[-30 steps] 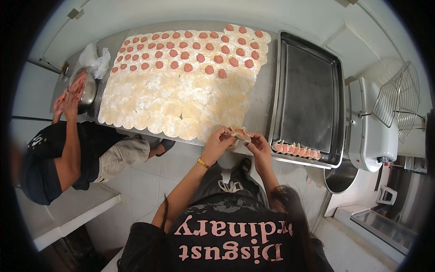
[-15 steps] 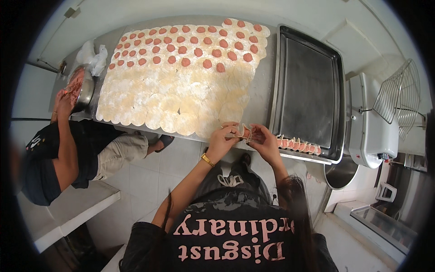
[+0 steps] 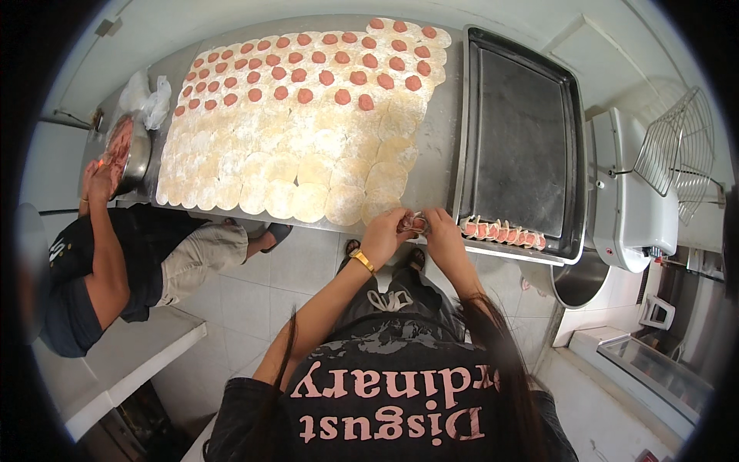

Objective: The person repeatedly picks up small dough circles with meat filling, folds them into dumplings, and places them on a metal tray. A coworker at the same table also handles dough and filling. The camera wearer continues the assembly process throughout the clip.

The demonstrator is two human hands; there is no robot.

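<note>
A dumpling point(image 3: 416, 223), thin dough around pink meat filling, is pinched between my two hands just past the near edge of the table. My left hand point(image 3: 382, 237), below a gold watch, has its fingers closed on the left side of it. From the other side my right hand point(image 3: 443, 232) grips its rim; some fingertips are hidden. Floured dough rounds point(image 3: 285, 165) overlap in rows across the table, and the far rows carry small balls of pink meat point(image 3: 326, 78). To my right, a row of open-topped dumplings point(image 3: 504, 233) lines the near end of a dark baking tray point(image 3: 523, 131).
At the left, another person's hands point(image 3: 96, 181) work at a metal bowl point(image 3: 137, 159) of pink meat, beside a plastic bag point(image 3: 158, 102). A white machine point(image 3: 627, 192) and a wire guard point(image 3: 677, 154) stand right of the tray. A metal pot point(image 3: 580, 285) sits lower down.
My hands have drawn closer together around the dumpling, and its dough is gathered more tightly. The view has shifted slightly. The other person's hands have moved a little at the bowl.
</note>
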